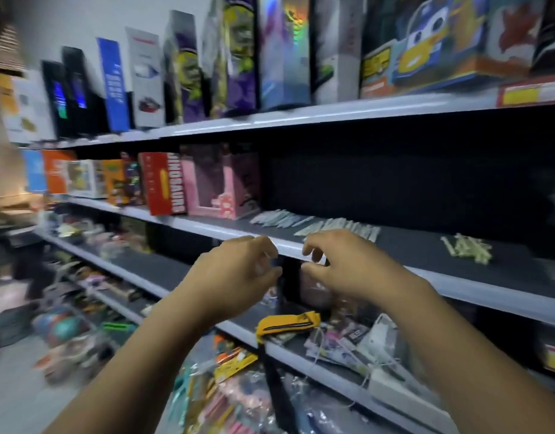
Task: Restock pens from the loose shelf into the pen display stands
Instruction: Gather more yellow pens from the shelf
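Loose pale pens lie in rows on the dark middle shelf [411, 255]: one batch [281, 219] beside the pink box, another [345, 230] just behind my right hand. A greenish pile of pens [467, 249] lies farther right. My left hand [238, 274] and my right hand [345, 267] hover side by side at the shelf's front edge, fingers curled toward each other. Nothing shows between the right hand's fingers. Motion blur hides whether the left fingertips pinch something small. No pen display stand is clearly visible.
A red dinosaur box [166, 183] and a pink box [220, 183] stand left of the pens. Tall boxes fill the top shelf [301, 115]. Below my hands are a blurred clear container [313, 291], a yellow pouch [287, 324] and packets. Bags of stationery [226, 389] hang low.
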### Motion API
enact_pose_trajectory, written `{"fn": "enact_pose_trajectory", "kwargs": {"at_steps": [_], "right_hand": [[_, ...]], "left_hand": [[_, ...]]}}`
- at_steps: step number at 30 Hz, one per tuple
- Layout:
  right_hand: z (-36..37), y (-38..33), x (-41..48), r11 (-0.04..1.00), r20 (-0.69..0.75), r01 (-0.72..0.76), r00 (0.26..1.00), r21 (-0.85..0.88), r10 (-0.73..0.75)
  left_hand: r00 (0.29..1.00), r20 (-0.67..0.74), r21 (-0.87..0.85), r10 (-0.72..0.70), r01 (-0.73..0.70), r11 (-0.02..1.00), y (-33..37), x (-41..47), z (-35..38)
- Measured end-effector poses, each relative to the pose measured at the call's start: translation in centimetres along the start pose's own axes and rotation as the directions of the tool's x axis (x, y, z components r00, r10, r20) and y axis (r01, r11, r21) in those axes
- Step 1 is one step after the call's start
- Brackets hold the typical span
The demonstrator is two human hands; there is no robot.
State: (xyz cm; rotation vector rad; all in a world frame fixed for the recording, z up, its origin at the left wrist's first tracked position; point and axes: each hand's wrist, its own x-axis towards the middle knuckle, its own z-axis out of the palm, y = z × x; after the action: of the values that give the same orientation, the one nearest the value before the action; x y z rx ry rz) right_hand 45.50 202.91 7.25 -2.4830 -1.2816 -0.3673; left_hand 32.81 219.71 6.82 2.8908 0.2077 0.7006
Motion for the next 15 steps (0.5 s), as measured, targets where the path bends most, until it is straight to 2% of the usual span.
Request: {"fn": "enact_pose_trajectory", "kwargs": {"at_steps": [9, 15], "right_hand": [[1.4, 15.2, 6.3, 0.964, -0.017, -0.251, 0.968, -0.083, 0.251], [1.7, 21.9, 8.1, 0.904, -0.053, -0.411, 0.912, -0.115, 0.407]], "left_hand": [[0.97, 0.026, -0.204, 0.244, -0.233, 0.951, 2.3, 17.4, 11.7], [0.911, 0.04, -0.3, 0.411, -0.381, 0.874, 3.9, 25.8, 17.1]]}}
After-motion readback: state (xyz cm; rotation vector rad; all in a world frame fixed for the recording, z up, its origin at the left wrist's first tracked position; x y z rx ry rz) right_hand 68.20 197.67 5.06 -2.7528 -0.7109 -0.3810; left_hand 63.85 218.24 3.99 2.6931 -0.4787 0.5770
